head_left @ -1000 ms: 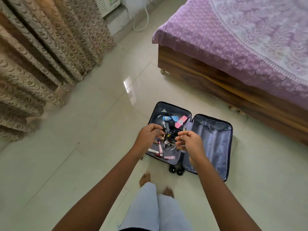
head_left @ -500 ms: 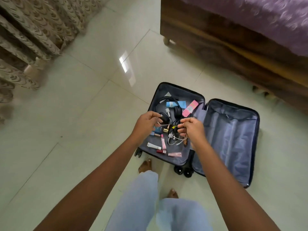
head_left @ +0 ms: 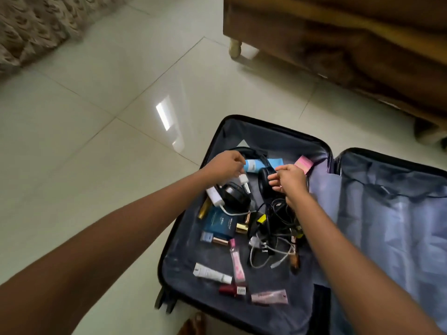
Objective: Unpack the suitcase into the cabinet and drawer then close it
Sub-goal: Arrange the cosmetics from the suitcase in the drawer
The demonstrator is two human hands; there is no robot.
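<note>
Pinching a white charger plug (head_left: 242,178), the left hand (head_left: 226,165) hangs over the open suitcase (head_left: 266,139) at lower centre, the right hand (head_left: 291,181) curled by the black headphones (head_left: 264,184), hold unclear; unpacking seems barely begun, and lifting next likely means freeing tangled cables (head_left: 273,221).

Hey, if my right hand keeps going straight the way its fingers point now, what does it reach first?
The black headphone ear cup, just beyond the curled fingers of your right hand. It may be touching already; depth is unclear from this single view.
</note>
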